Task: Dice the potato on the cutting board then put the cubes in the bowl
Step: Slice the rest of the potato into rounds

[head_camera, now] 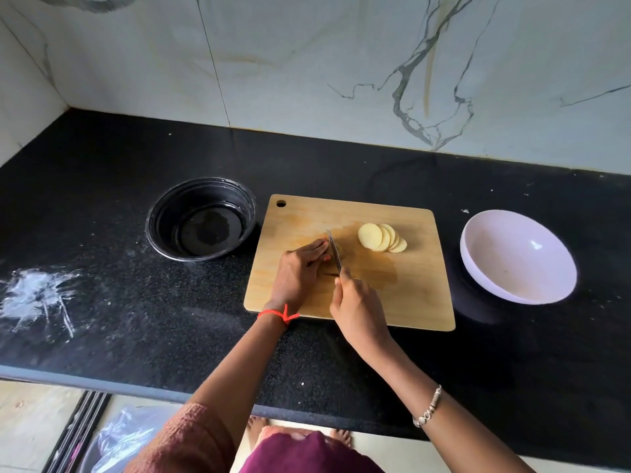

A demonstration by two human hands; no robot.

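A wooden cutting board (403, 288) lies on the black counter. Several round potato slices (380, 237) lean in a fanned row on its far right part. My left hand (300, 271) curls over a remaining piece of potato (339, 250), which it mostly hides. My right hand (358, 312) grips the handle of a knife (334, 249), whose blade stands against the left fingertips and on the potato piece. A pale pink bowl (515, 254) sits empty to the right of the board.
A black round container (201, 218) stands left of the board, empty apart from a wet sheen. White powdery smears (37, 298) mark the counter at the far left. A marble wall backs the counter. The counter's front edge runs below my forearms.
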